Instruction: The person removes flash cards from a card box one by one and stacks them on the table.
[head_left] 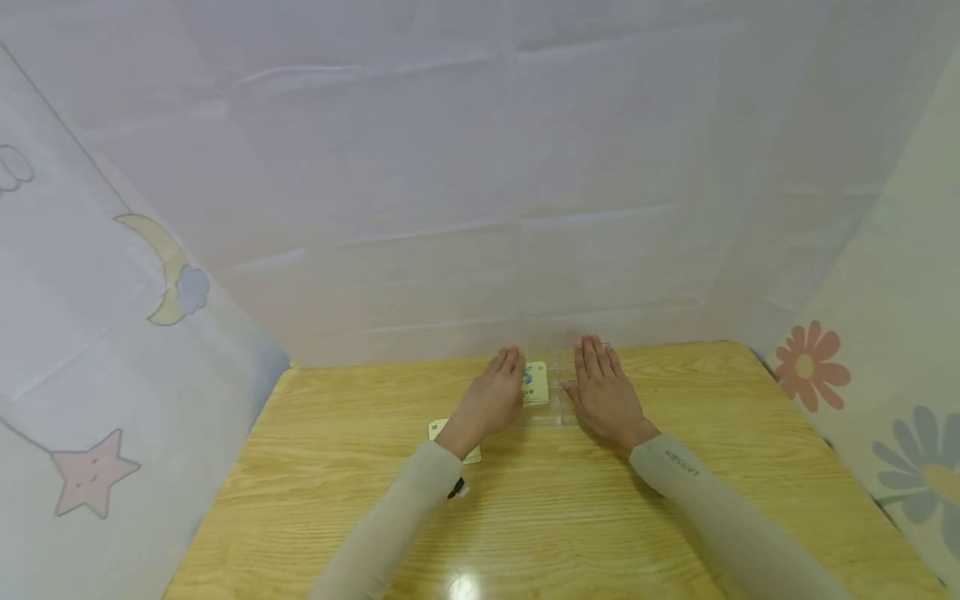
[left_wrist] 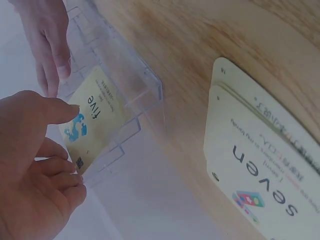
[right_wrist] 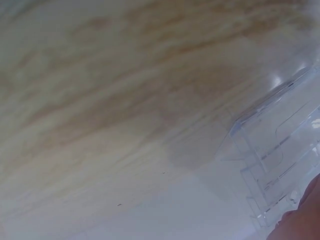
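In the head view my left hand [head_left: 493, 393] lies along the left side of a clear plastic rack [head_left: 559, 408] at the table's far edge. A cream card [left_wrist: 97, 105] printed "five" leans in this rack. The left wrist view shows my left thumb [left_wrist: 60, 111] over the card and the fingers loosely bent at its edge; contact is unclear. On the rack's right side my right hand [head_left: 606, 396] rests with straight fingers and the thumb out toward the middle. Only a blurred bit of that hand shows in the right wrist view, beside the clear rack [right_wrist: 270, 160].
A small stack of cards [left_wrist: 255, 165], with "seven" on top, lies on the wooden table [head_left: 337, 492], partly beneath my left wrist. A small black-and-white item [head_left: 457, 488] shows by the left sleeve. Patterned cloth [head_left: 450, 208] hangs behind the table and at both sides.
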